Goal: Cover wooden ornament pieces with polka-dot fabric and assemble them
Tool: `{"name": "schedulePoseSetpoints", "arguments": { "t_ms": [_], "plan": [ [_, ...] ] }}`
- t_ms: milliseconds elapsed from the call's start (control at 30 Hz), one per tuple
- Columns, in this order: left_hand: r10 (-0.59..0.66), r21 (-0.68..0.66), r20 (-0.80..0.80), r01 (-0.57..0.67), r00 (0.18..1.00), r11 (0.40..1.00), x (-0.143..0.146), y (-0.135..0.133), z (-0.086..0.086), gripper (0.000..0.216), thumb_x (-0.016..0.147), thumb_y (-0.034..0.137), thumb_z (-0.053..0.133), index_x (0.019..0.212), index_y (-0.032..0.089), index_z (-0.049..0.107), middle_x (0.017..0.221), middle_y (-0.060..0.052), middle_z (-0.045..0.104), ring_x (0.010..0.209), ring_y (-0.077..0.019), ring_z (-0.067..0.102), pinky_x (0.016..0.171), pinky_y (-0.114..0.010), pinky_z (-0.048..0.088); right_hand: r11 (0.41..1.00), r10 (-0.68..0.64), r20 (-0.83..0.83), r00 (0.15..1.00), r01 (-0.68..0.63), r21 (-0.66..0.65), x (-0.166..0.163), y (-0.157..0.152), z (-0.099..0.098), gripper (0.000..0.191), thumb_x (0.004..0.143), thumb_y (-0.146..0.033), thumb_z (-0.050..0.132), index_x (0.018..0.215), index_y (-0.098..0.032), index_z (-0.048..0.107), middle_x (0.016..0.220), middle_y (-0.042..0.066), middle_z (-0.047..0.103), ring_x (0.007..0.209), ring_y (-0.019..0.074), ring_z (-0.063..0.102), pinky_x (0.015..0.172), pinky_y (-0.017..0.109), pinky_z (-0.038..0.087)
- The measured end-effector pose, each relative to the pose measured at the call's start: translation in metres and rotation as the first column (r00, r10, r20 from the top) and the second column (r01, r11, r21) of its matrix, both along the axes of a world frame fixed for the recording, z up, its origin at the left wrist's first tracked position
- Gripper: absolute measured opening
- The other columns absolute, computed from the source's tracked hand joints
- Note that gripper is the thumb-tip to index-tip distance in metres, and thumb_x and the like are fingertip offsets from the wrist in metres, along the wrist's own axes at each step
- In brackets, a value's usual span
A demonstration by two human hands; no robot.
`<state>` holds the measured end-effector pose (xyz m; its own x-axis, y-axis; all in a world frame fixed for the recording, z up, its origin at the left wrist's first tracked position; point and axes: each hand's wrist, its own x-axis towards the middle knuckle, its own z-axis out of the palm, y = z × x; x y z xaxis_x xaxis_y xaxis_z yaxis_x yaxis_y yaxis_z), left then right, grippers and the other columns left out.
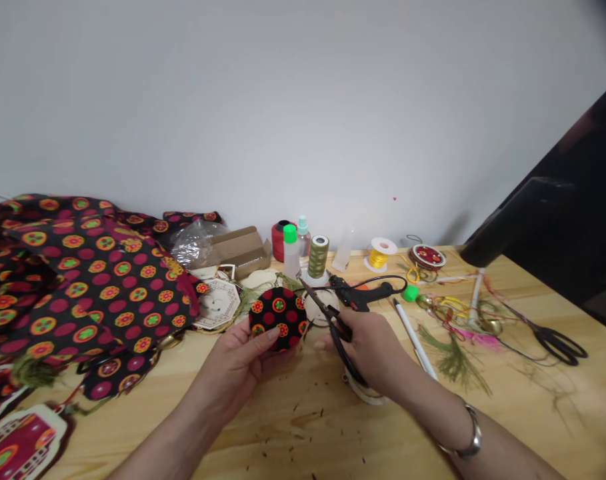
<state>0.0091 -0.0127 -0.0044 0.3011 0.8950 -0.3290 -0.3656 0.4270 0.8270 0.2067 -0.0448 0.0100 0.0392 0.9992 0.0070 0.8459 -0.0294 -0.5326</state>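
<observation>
Pinched in my left hand [245,350] is a round piece of black patterned fabric [279,313] with red dots and orange flower rings. My right hand [370,350] grips a pair of black scissors [333,320], its blades pointing up and left, beside the fabric's right edge. Small dark fabric snippets [310,413] lie on the wood below both hands. A pale round disc [321,307] rests behind the blades. Under my right hand, a white ring-shaped piece [365,390] is partly hidden.
Patterned cloth [97,287] is heaped at left. Behind stand a green-capped bottle [291,253], an olive thread spool [319,257] and a yellow thread spool [380,255]. A black glue gun [363,293], a white pen [415,337] and other scissors [555,340] lie right on the wooden table [573,413].
</observation>
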Motion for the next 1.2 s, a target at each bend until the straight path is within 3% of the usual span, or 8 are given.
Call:
{"name": "schedulePoseSetpoints", "arguments": {
  "t_ms": [333, 767, 1200],
  "plan": [
    [-0.059, 0.025, -0.038, 0.060, 0.998, 0.998, -0.0018, 0.0012, -0.0051, 0.028, 0.070, 0.016, 0.071, 0.097, 0.012, 0.066, 0.092, -0.011, 0.073, 0.076, -0.0181, 0.067, 0.067, -0.026, 0.054, 0.995, 0.098, 0.061, 0.993, -0.097, -0.009, 0.0012, -0.0011, 0.0068, 0.047, 0.071, -0.067, 0.052, 0.064, -0.021, 0.045, 0.057, -0.002, 0.052, 0.050, 0.0110, 0.035, 0.048, 0.022, 0.021],
    [-0.044, 0.042, -0.015, 0.044, 0.999, 0.998, -0.0016, 0.0010, -0.0097, 0.029, 0.073, 0.016, 0.069, 0.101, 0.012, 0.063, 0.097, -0.012, 0.072, 0.084, -0.0201, 0.067, 0.075, -0.030, 0.053, 0.994, 0.103, 0.128, 0.986, -0.107, 0.019, -0.0018, -0.0031, 0.0061, 0.049, 0.071, -0.069, 0.050, 0.068, -0.020, 0.049, 0.060, 0.001, 0.056, 0.054, 0.0140, 0.045, 0.050, 0.024, 0.021],
    [-0.044, 0.020, 0.005, 0.044, 0.999, 0.999, 0.0012, 0.0001, -0.0057, 0.030, 0.071, 0.015, 0.070, 0.101, 0.012, 0.064, 0.097, -0.012, 0.072, 0.084, -0.0202, 0.067, 0.075, -0.030, 0.054, 0.995, 0.078, 0.066, 0.995, -0.082, 0.063, -0.0025, -0.0045, 0.0054, 0.041, 0.072, -0.055, 0.059, 0.059, -0.020, 0.042, 0.052, -0.004, 0.045, 0.049, 0.0098, 0.030, 0.049, 0.023, 0.017]
  ]
}}
